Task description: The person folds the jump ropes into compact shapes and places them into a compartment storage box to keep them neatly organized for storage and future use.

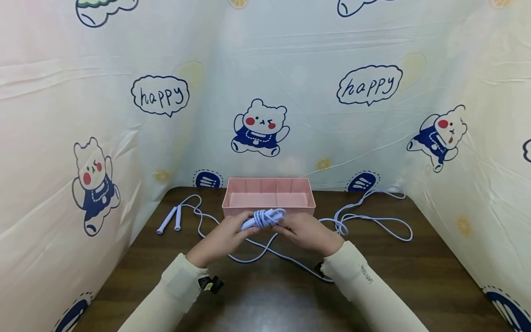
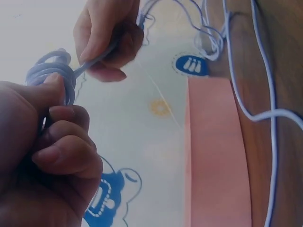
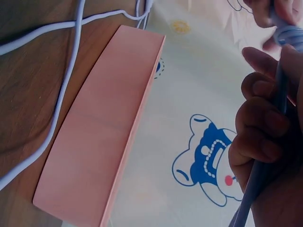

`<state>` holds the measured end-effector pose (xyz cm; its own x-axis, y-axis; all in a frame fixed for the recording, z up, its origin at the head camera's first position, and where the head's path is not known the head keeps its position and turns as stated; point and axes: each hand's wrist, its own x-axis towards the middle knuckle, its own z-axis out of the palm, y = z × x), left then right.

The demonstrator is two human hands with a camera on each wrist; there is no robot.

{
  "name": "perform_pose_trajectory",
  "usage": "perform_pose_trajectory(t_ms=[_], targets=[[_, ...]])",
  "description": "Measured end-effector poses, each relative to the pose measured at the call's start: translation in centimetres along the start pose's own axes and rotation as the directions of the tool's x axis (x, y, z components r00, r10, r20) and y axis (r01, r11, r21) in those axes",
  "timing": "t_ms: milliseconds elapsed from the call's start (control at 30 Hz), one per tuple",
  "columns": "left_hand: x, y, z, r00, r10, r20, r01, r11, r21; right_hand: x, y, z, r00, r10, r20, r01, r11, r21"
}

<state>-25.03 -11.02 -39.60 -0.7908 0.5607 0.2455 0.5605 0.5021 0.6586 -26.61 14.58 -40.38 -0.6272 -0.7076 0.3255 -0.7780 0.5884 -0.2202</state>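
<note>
Fingers of the left hand are curled round the wound jump rope, its cord being gripped by the right hand, above the table, on the near side of the pink box. Light, soft handling is expected; stiff handles may slip, so the coils should be held.

Pale cartoon-bear curtain around a dark wood-grain table

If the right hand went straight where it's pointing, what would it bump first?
Probably the wound-up jump rope gripped by the left hand. The right hand points towards it, though depth is unclear.
</note>
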Motion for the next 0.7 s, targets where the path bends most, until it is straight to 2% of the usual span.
perform_pose_trajectory(t_ms=[200, 367, 500, 700], targets=[[0.7, -1.0, -0.3, 0.996, -0.084, -0.041, 0.082, 0.994, -0.067, -0.4, -0.3, 0.3, 0.998, -0.059, -0.012, 0.058, 0.997, -0.041], [1.5, -1.8, -0.6, 0.989, -0.133, -0.063, 0.128, 0.988, -0.086, -0.7, -1.1, -0.4, 0.997, -0.072, -0.014, 0.071, 0.995, -0.073], [2.0, -2.3, -0.8, 0.985, -0.153, -0.076, 0.146, 0.985, -0.095, -1.0, -1.6, -1.6, 0.996, -0.087, -0.035, 0.080, 0.981, -0.180], [2.5, -2.3, -0.7, 0.981, -0.186, -0.061, 0.177, 0.974, -0.141, -1.3, -2.2, -3.5, 0.981, -0.161, -0.105, 0.114, 0.929, -0.351]])
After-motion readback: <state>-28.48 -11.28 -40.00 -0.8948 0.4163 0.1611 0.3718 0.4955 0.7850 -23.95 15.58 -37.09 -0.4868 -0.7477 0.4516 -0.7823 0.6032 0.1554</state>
